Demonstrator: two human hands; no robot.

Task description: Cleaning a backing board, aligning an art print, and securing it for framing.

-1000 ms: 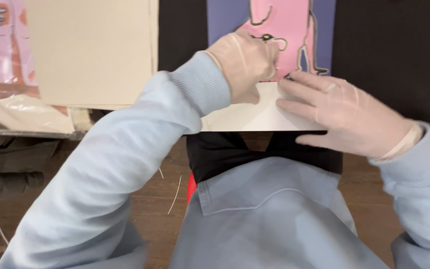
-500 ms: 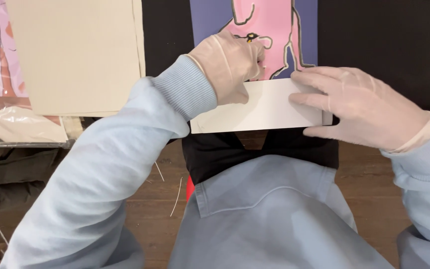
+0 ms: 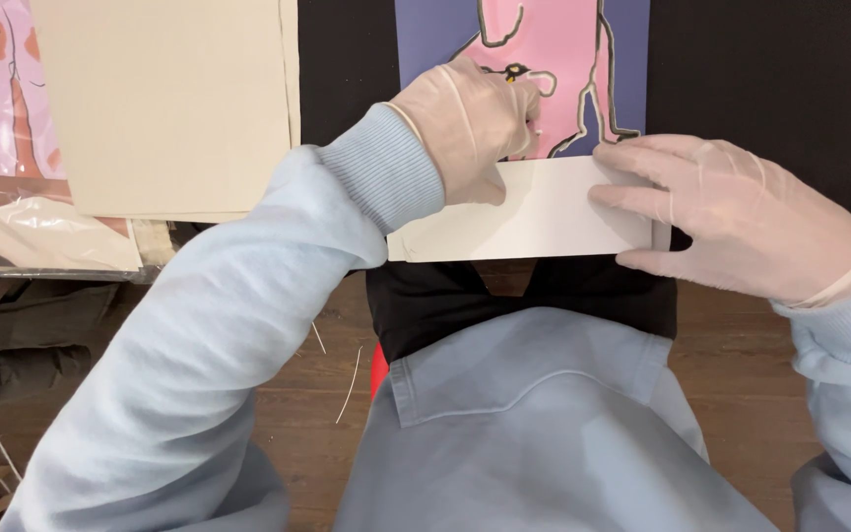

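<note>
White card strip (image 3: 544,212) sits at the centre of the frame, lying across the lower edge of the pink-and-blue print (image 3: 554,69), which rests on a black surface (image 3: 770,69). My left hand (image 3: 470,128), gloved, is curled over the strip's upper left corner, fingers bent and pressing down where strip meets print; whether it pinches anything small there I cannot tell. My right hand (image 3: 731,217), also gloved, lies flat and spread on the strip's right end, fingers extended, holding it down rather than gripping it. Judging by how things lie, the strip is already placed along the print's bottom edge and roughly level, but both hands are on it, so I would say it is not yet settled or fixed. At the upper left of the frame lies a plain beige board (image 3: 164,103), with another print in clear wrap (image 3: 12,177) beside it at the left edge.
</note>
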